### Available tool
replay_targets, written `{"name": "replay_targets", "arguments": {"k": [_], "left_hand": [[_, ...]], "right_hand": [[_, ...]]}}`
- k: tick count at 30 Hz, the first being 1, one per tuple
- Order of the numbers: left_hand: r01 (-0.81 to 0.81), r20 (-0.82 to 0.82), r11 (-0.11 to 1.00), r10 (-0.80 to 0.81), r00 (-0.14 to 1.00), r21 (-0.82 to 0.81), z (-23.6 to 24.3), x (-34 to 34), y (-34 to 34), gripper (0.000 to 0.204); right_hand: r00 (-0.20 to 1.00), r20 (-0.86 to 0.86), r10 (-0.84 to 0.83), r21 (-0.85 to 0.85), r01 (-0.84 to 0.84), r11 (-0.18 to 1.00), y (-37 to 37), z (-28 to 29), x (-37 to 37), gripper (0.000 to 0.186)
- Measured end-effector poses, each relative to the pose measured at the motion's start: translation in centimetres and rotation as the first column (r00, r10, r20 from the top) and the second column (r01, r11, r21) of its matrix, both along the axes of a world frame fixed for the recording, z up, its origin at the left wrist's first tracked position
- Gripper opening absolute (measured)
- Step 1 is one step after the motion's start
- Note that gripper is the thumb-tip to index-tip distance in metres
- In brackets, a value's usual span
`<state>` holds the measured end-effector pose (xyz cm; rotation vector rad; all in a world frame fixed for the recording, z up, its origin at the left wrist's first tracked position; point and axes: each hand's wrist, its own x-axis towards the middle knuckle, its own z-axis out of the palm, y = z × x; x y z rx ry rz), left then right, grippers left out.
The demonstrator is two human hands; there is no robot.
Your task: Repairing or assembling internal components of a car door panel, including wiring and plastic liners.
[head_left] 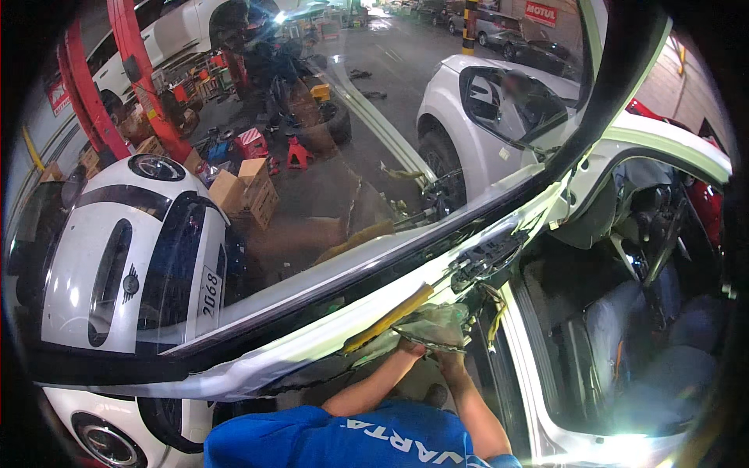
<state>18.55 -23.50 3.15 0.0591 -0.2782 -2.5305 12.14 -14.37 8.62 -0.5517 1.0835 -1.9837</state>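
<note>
Head view: person leans over an open white car door point(312, 343), both forearms coming up from the lower edge, blue shirt sleeves at bottom. Both hands are gloved and meet at the door's rear end, near the latch area. Left hand point(417, 324) looks closed around the lower end of a yellow-handled tool point(388, 318) — prob a pry bar or trim tool; its shaft runs up-left along the door's upper edge, angled so the tip slips under the inner edge. Right hand point(449, 331) sits just beside the left, touching or nearly so, fingers curled on what seems to be a thin wire or rod point(425, 343); grip is blurred by glare, so can't tell exactly what it holds. Black latch mechanism point(488, 257) is just above-right of the hands, w/ yellowish cable hanging beside it.

Door is swung wide open, which gives access to its inner shell; window glass point(257, 234) is up and the shop shows through it. Seen through the glass: a white small car w/ black stripes point(117, 265) at left, cardboard boxes point(250, 191) on the floor beside it, red jack stands point(296, 152) farther back, red lift posts point(133, 62) upper left. Another white car point(499, 101) is parked beyond the door, upper middle. At right — the open cabin, grey seat point(624, 327) and steering wheel point(663, 234) visible.
</note>
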Motion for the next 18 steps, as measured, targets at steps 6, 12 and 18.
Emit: {"name": "replay_targets", "arguments": {"k": [6,12,18], "left_hand": [[-0.033,0.022,0.999,0.032,0.999,0.019,-0.7,0.2,0.1,0.036],[-0.045,-0.043,0.996,0.049,0.998,0.08,-1.4,0.2,-0.1,0.035],[-0.071,0.226,0.95,0.144,0.963,-0.305,-2.1,0.4,-0.2,0.033]], "right_hand": [[0.841,-0.541,-0.018,0.243,0.176,0.954,0.2,0.9,-0.6,0.029],[0.76,-0.635,-0.136,0.227,0.352,0.908,0.1,0.7,0.0,0.023],[0.287,-0.939,-0.189,-0.017,0.512,0.859,0.5,-0.6,0.2,0.023]]}}
